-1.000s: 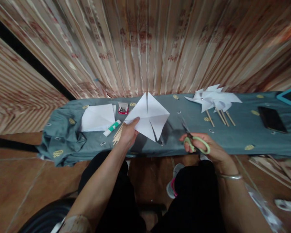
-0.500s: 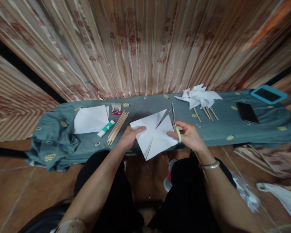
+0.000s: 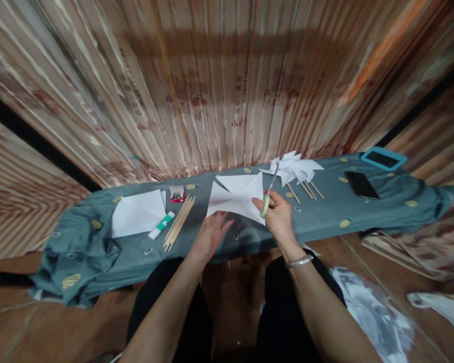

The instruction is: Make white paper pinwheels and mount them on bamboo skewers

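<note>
One white paper square (image 3: 236, 199), creased, slit, green-handled scissors (image 3: 265, 205) touching

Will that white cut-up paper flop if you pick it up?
Probably floppy: the paper is a thin sheet with cuts from its corners, so the flaps would likely droop. It seems very light; the right hand pinches one edge while also gripping scissors. It might tear at those cuts.
</note>
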`<state>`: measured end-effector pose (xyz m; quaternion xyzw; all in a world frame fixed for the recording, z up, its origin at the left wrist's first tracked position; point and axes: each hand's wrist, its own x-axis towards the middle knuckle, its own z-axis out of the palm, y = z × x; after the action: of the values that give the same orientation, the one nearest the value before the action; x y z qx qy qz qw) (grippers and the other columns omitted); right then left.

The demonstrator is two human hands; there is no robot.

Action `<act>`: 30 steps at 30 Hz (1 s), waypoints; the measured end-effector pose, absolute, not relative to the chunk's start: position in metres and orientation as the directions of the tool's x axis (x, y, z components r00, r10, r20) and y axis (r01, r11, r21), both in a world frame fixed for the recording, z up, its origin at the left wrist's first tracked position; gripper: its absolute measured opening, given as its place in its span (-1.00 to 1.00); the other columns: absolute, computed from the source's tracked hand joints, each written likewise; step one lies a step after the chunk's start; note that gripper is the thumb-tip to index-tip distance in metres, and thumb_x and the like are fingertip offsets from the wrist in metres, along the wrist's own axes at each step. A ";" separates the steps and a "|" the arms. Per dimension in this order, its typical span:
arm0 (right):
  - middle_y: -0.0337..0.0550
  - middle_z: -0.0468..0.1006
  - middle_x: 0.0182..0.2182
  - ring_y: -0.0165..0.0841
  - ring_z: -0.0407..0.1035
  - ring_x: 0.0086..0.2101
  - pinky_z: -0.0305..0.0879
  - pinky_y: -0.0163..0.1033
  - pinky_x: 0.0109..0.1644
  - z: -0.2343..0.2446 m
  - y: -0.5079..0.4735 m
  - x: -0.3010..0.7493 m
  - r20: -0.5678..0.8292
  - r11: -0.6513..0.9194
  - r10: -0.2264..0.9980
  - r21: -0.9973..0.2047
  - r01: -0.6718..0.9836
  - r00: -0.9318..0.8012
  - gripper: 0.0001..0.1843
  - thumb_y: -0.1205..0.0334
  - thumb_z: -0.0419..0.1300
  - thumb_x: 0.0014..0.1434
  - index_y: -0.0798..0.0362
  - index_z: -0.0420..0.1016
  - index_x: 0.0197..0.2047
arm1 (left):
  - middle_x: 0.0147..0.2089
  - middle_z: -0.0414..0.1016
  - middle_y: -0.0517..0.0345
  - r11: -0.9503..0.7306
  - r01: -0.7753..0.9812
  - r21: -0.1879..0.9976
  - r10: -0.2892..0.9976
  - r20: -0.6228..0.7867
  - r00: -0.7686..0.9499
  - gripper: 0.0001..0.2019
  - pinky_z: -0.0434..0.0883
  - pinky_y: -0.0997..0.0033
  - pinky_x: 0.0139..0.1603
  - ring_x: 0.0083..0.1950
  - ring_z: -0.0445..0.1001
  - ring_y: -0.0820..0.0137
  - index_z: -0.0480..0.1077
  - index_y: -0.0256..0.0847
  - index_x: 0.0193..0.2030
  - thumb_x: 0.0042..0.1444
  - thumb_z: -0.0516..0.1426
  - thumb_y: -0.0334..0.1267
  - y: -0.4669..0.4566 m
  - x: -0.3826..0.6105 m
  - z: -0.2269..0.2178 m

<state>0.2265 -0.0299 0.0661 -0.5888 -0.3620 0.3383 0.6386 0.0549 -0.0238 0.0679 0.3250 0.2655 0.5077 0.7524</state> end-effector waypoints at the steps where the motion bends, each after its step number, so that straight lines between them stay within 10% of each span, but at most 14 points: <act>1: -0.28 0.52 -0.56 -0.38 0.32 -0.53 0.20 -0.31 -0.48 0.064 -0.027 0.223 0.074 0.079 0.863 -0.997 0.012 0.500 -0.41 -0.16 0.40 -0.26 0.03 0.43 -0.23 | -0.04 0.56 0.04 0.253 -0.581 0.773 0.941 -0.059 0.332 -0.56 0.38 0.18 0.11 0.16 0.41 0.18 0.48 -0.16 -0.25 -0.30 0.41 -0.05 -0.024 0.058 0.067; 11: -0.18 0.59 -0.45 -0.31 0.42 -0.42 0.33 -0.26 -0.35 0.039 -0.022 0.197 0.096 0.057 0.955 -0.988 0.144 0.280 -0.50 -0.12 0.36 -0.10 0.03 0.49 -0.17 | -0.13 0.61 0.06 0.120 -0.667 0.736 0.986 -0.165 -0.004 -0.56 0.43 0.20 0.07 -0.03 0.56 0.21 0.45 -0.21 -0.05 -0.15 0.27 -0.46 -0.012 0.051 0.075; 30: -0.16 0.54 -0.41 -0.43 0.35 -0.44 0.27 -0.30 -0.32 0.043 -0.071 0.200 -0.322 -0.285 0.841 -0.947 0.150 -0.436 -0.35 -0.33 0.28 -0.07 0.10 0.46 -0.19 | -0.25 0.60 0.11 0.058 -0.734 0.676 0.964 -0.229 -0.135 -0.83 0.49 0.30 -0.04 -0.24 0.56 0.39 0.45 -0.26 -0.18 0.05 0.19 -0.45 0.016 0.006 0.074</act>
<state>0.1999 -0.0714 0.0429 -0.4613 -0.5369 0.6554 0.2635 0.0059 0.0163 0.0737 0.1636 0.3510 0.6664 0.6372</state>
